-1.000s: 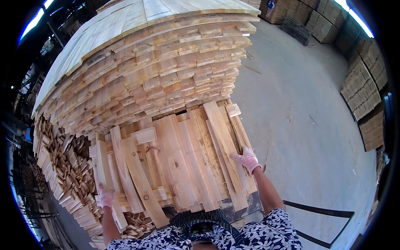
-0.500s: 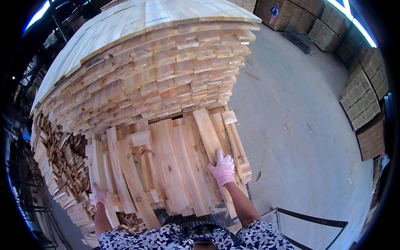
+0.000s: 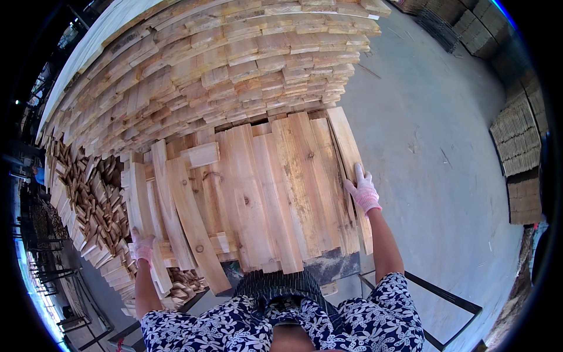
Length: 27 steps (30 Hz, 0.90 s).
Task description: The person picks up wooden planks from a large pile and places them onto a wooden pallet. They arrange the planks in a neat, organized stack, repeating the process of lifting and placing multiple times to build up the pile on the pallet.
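My right hand (image 3: pixel 365 190), in a pale pink work glove, grips a long light wooden board (image 3: pixel 347 138) at the right edge of a layer of planks. Its thumb lies toward the inner side of the board. My left hand (image 3: pixel 142 246), gloved alike, holds the near part of a narrow board (image 3: pixel 139 196) at the layer's left side; some of its fingers are hard to make out. Between my hands, wide planks (image 3: pixel 249 199) lie side by side, pointing away from me. A short wood piece (image 3: pixel 202 154) rests crosswise near the far left.
A tall stack of boards (image 3: pixel 234 64) rises right behind the layer. Loose wood offcuts (image 3: pixel 97 205) are heaped at left. A black metal frame (image 3: pixel 443 293) stands at lower right on the grey floor (image 3: pixel 434 129). More stacked wood (image 3: pixel 516 141) stands far right.
My right hand has moved right with the board, which now lies along the layer's right edge. Planks it had covered show. My left hand stays on the left board; the view has shifted.
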Motion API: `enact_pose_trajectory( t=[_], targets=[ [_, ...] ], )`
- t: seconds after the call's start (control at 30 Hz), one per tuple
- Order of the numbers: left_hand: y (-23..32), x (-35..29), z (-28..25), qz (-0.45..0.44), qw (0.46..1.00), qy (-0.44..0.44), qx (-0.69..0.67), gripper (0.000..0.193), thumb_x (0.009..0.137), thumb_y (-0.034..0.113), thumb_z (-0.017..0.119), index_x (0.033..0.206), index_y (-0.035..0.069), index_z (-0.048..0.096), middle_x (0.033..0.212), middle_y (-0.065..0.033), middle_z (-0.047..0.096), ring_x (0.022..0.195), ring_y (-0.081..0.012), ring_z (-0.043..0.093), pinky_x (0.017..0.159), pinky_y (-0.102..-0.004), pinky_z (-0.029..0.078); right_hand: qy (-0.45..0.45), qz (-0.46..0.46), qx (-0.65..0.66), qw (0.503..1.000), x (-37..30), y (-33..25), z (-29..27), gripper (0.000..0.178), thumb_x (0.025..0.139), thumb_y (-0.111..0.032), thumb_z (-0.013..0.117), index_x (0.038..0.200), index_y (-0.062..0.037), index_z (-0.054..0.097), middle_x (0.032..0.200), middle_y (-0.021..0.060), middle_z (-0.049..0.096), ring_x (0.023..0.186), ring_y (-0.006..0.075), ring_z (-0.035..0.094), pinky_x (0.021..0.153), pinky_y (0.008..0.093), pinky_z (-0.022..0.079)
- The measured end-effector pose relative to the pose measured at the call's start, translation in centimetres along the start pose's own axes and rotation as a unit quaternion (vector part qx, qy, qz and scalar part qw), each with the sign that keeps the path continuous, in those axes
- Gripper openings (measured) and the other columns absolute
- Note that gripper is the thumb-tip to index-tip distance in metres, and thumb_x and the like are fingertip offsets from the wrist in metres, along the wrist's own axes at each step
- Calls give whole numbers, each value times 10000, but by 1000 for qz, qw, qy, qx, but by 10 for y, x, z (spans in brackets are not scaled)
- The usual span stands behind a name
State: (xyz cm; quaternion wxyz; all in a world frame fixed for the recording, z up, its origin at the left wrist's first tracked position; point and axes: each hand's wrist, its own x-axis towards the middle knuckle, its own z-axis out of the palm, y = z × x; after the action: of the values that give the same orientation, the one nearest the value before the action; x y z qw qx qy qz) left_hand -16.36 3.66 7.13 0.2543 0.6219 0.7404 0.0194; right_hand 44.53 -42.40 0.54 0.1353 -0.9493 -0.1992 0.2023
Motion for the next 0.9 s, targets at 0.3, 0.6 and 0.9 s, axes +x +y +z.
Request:
enact_pose_trajectory(
  t=[0.3, 0.6, 0.9],
  targets=[
    [-3, -14, 2, 22, 999, 30, 22, 948, 809, 196, 734, 1597, 4, 243, 1526, -250, 470, 1350, -368, 531, 1145, -388, 403, -20, -4, 28, 999, 23, -11, -16, 747, 943, -471, 651, 1591, -223, 374, 1412, 283, 442, 1272, 444, 535, 1092, 456, 443],
    [14, -13, -14, 30, 998, 7, 63, 942, 806, 346, 726, 1568, -11, 303, 1539, -285, 437, 1448, -407, 415, 1200, -392, 346, 110, -80, 5, 991, 33, -2, 38, 530, 1059, -448, 439, 1533, -211, 459, 1373, 318, 480, 1200, 499, 550, 1042, 527, 463],
    [-33, 34, -48, 111, 975, -121, -149, 910, 824, 325, 788, 1585, 85, 350, 1506, -216, 519, 1337, -283, 561, 1076, -370, 463, 98, -265, -55, 958, -44, -173, 64, 522, 999, -350, 607, 1437, -77, 530, 1422, 266, 524, 1303, 460, 502, 1090, 517, 426]
  ],
)
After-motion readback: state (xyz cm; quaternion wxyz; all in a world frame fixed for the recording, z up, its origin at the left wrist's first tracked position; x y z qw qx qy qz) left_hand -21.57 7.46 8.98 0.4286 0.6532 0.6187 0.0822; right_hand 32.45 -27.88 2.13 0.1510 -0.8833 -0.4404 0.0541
